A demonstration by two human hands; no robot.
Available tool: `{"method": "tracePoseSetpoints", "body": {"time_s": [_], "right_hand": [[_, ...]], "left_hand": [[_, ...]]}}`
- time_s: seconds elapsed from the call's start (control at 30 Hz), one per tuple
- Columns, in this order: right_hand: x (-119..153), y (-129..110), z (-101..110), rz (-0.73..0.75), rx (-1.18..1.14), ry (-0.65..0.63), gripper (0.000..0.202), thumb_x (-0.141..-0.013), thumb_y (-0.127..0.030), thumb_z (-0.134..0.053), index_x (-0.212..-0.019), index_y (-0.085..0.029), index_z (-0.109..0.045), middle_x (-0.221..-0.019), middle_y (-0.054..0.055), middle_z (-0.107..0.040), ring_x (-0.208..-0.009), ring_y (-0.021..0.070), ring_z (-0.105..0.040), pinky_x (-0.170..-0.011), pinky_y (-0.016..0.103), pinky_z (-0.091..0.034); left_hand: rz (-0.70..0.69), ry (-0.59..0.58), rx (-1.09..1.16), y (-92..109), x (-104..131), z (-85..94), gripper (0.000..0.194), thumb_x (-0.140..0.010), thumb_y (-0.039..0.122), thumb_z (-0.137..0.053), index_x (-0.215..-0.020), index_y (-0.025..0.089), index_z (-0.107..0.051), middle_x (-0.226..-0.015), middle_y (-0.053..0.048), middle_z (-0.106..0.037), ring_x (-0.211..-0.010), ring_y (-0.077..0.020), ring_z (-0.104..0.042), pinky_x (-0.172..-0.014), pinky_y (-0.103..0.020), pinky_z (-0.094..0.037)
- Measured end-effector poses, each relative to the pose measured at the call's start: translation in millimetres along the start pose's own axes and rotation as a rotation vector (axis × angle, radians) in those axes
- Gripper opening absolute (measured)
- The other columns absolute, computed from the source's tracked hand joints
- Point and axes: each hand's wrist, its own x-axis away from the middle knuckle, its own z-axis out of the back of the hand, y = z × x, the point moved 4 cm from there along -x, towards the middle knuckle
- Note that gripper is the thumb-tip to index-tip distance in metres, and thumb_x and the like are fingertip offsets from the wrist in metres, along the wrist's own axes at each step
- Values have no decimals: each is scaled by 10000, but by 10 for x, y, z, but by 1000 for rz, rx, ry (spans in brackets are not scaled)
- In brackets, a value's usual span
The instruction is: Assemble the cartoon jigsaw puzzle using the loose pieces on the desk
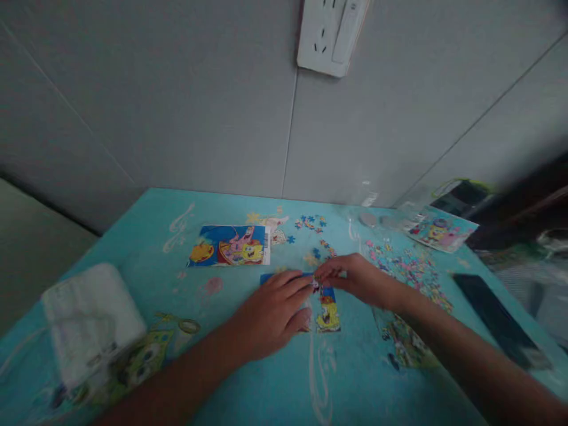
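Observation:
A partly assembled jigsaw puzzle with a yellow cartoon figure on blue lies on the table in front of me. My left hand rests over its left side, fingers stretched out and flat, hiding much of it. At the puzzle's upper edge my right hand is closed in a pinch on a small puzzle piece, which the fingertips mostly cover. Just beyond lies a picture card showing cartoon figures on blue. A few loose blue and orange pieces are scattered behind the hands.
Many mixed puzzle pieces spread at the right. Beside them are a dark phone-like slab and another cartoon picture. A white object sits at the left. Behind the teal table, a wall carries a power strip.

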Motion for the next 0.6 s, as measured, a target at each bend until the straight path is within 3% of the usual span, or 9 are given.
{"method": "tracePoseSetpoints", "body": {"time_s": [0.6], "right_hand": [[21,-2,-122,231,301,88,178,-987,-153,-608,-1077,-217,-748,-975,38,-749,-915,171,-692,-857,308,-542]], "left_hand": [[-1,22,15,-5,24,-1,468,-1038,334,-486,-1489,211,-481,-1540,-35,-496,-1431,-268,-395,-1201,-484,-354]]}}
